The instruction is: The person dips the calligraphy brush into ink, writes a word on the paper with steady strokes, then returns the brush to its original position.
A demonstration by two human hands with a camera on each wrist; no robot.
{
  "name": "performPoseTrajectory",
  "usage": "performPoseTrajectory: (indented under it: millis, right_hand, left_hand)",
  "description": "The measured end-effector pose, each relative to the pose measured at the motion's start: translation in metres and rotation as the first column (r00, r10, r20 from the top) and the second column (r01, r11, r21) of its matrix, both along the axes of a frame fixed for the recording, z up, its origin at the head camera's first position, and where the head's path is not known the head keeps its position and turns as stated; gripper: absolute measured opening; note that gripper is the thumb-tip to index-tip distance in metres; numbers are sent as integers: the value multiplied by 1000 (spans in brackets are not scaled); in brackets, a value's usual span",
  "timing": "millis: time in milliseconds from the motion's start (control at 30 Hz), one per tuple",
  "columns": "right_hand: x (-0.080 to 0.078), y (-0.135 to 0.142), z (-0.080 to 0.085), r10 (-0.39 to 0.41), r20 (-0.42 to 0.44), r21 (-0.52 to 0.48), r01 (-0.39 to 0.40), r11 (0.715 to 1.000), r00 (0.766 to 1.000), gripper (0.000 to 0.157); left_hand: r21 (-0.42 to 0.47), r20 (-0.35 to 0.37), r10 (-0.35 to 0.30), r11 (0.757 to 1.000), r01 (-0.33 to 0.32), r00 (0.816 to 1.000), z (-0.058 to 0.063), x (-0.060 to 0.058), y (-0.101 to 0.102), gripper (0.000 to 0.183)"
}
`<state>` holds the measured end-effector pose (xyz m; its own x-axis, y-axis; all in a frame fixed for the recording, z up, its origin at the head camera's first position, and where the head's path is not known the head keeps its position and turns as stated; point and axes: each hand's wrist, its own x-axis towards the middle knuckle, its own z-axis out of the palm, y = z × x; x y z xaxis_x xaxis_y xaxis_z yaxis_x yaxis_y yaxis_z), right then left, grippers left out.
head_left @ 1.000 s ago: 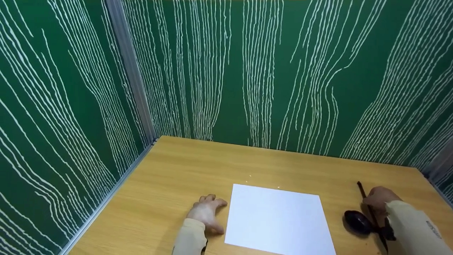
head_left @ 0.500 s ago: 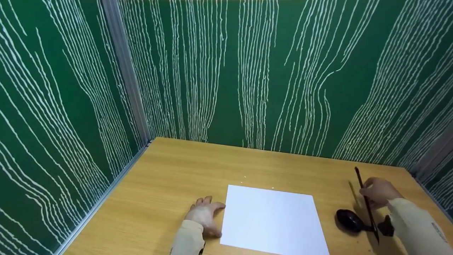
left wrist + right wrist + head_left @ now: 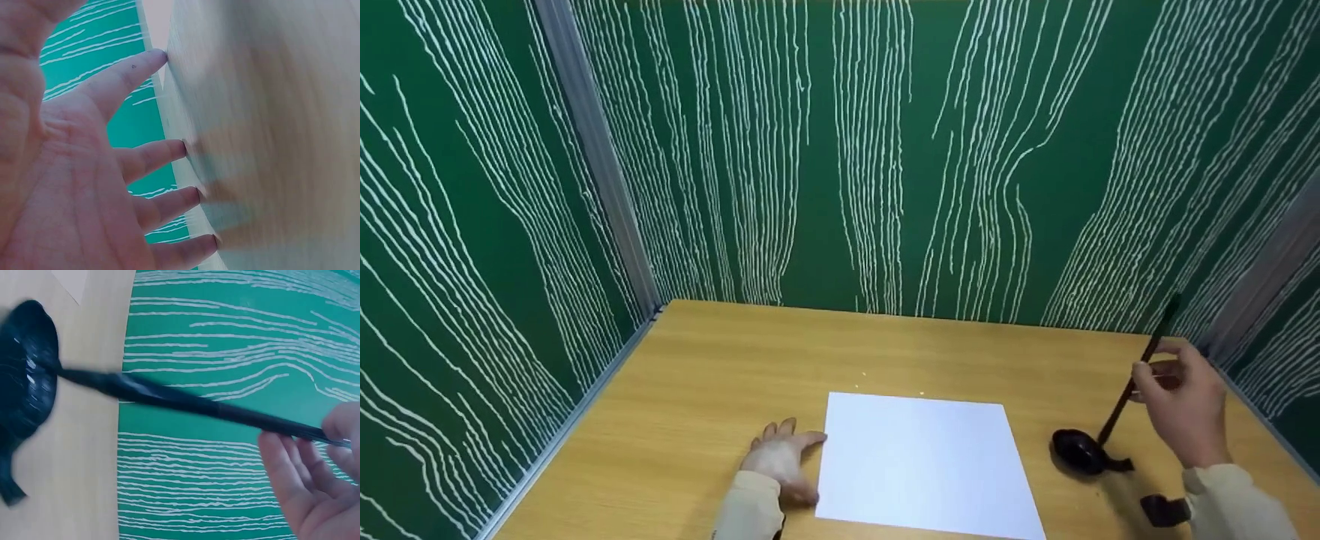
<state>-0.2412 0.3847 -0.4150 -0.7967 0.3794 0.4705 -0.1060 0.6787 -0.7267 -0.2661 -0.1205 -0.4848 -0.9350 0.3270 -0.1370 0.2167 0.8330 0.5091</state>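
Note:
My right hand (image 3: pixel 1189 405) pinches a dark paintbrush (image 3: pixel 1119 414) between thumb and fingers, high on the handle. The brush slants down to the left, and its tip overlaps the side of a small black dish (image 3: pixel 1076 452) with a short curved stem. In the right wrist view the brush (image 3: pixel 169 397) thickens toward its pointed end, which meets the dish (image 3: pixel 39 377). At the left edge of a white sheet of paper (image 3: pixel 922 465) lies my left hand (image 3: pixel 780 461), fingers spread. Its fingertips (image 3: pixel 194 194) touch the tabletop in the left wrist view.
The wooden table (image 3: pixel 712 360) is bounded by green panels (image 3: pixel 810 187) with wavy white lines at the back and sides. A few pale specks (image 3: pixel 864 374) lie behind the paper. A dark device (image 3: pixel 1164 511) sits at my right wrist.
My right hand has lifted the paintbrush from lying across the dish to a steeper slant, its top end now high toward the back panel. My left hand has stayed beside the paper.

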Motion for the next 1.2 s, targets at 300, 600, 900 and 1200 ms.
performPoseTrajectory:
  millis: [300,600,900,1200]
  right_hand:
    - [6,-19,-26,-169,-30,-96,166,982,985,33]
    - [4,-19,-34,-186,-18,-70,185,980,982,32]
    - [4,-17,-34,-171,-34,-67,168,984,985,31]
    - [7,-13,-32,-180,-148,-135,160,978,973,34]
  left_hand:
    - [-10,-1,-18,1000,18,1000,-2,1,1,92]
    - [-31,-19,-11,999,11,1000,-3,2,0,94]
    - [-27,-8,-5,1000,5,1000,-1,3,1,96]
    - [-4,10,16,1000,-16,1000,0,2,0,93]
